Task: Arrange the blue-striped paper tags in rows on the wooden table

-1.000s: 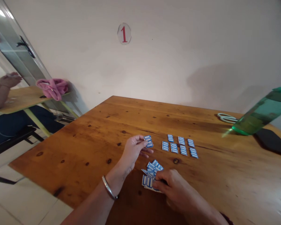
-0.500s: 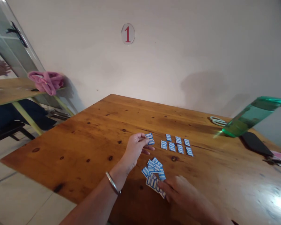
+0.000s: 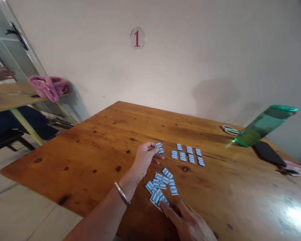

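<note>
Between the thumb and fingers of my left hand (image 3: 145, 155) is a small blue-and-white card (image 3: 159, 147), held just above the wooden table. My right hand (image 3: 188, 221) rests at the near end of a loose pile of similar cards (image 3: 160, 180). Its fingers are apart, and the index fingertip touches the nearest cards (image 3: 157, 198). Two short rows of the same small cards (image 3: 187, 156) lie flat to the right of my left hand. The print on the cards is too small to read.
A green see-through bottle (image 3: 266, 125) stands at the right, near a white coiled cable (image 3: 230, 130) and a dark flat case (image 3: 268, 153). The wooden table (image 3: 95, 150) meets the wall. At the far left, another person's hand (image 3: 1, 73) is over a second table with a pink cloth (image 3: 48, 87).
My right hand has moved nearer and its fingers have spread. The loose cards are now more spread out, some of them shifted left. My left hand stays in place with its card.
</note>
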Demonstrator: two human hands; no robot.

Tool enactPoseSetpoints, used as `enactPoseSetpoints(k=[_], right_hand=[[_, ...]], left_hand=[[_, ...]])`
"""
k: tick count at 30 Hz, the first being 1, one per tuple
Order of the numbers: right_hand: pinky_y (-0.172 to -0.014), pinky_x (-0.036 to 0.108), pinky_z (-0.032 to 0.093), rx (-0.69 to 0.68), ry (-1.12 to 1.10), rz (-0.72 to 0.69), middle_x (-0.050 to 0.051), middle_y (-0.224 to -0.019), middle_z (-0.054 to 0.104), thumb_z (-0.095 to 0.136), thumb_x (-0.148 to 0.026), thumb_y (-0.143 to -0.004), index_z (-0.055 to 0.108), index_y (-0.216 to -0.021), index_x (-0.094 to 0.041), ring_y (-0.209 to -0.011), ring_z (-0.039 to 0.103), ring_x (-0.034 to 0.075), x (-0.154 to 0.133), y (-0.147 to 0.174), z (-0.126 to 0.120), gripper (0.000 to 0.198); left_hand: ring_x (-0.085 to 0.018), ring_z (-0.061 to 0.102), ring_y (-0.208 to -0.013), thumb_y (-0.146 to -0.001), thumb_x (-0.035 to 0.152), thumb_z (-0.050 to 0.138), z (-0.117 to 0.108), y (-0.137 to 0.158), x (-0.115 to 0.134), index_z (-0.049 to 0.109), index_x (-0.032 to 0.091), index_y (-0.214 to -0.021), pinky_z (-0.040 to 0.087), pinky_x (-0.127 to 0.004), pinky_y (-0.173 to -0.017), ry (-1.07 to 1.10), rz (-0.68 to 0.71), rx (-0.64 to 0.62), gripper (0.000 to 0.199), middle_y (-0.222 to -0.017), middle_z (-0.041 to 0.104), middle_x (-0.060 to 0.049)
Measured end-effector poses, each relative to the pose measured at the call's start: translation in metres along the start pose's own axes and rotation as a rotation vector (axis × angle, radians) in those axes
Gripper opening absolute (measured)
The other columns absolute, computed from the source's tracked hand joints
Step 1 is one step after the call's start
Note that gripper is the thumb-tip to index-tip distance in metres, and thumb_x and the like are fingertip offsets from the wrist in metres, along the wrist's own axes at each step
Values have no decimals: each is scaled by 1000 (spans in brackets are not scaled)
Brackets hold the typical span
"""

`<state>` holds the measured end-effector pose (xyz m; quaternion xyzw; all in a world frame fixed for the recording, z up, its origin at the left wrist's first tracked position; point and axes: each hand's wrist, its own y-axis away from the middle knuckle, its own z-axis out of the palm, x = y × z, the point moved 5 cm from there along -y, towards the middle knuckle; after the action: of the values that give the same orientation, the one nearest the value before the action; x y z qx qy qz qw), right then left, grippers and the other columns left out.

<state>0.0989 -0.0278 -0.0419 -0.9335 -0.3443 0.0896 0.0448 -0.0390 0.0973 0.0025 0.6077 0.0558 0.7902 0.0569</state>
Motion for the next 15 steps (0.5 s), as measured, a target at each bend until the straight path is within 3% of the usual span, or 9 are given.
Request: enactPoseSetpoints(k=[3, 6, 11, 15], right_hand=[[-57, 22, 51, -10, -9, 19, 5, -82, 65, 50, -8, -73, 43, -125, -24, -67, 64, 18, 1, 3, 3, 55], [-65, 22, 52, 10, -115, 118, 7, -88, 64, 43, -5, -79, 43, -124, -18, -75, 64, 17, 3, -3, -14, 48], [-70, 27, 51, -13, -210, 214, 7, -88, 63, 42, -11, -82, 60, -91, -19, -79, 63, 19, -6, -20, -26, 22], [-73, 33, 49, -64, -183, 325, 9, -94, 62, 49, -14, -79, 60, -89, -18, -86, 60, 23, -14, -34, -20, 16]], left_hand=[[-13, 64, -49, -73, 13, 53, 0, -1, 0, 51, 14, -69, 42, -17, -37, -10, 0, 1, 5, -68, 66, -3], [-13, 64, -49, -74, 11, 51, -1, -2, -1, 51, 14, -69, 42, -17, -37, -12, 2, 10, 6, -67, 66, -3], [-13, 64, -49, -72, 11, 53, -2, -4, -4, 51, 15, -68, 42, -18, -37, 0, 3, 15, 6, -66, 65, -1], [-13, 64, -50, -71, 12, 54, -2, -5, -6, 52, 15, -69, 42, -18, -37, 8, 6, 10, 4, -67, 65, -2]])
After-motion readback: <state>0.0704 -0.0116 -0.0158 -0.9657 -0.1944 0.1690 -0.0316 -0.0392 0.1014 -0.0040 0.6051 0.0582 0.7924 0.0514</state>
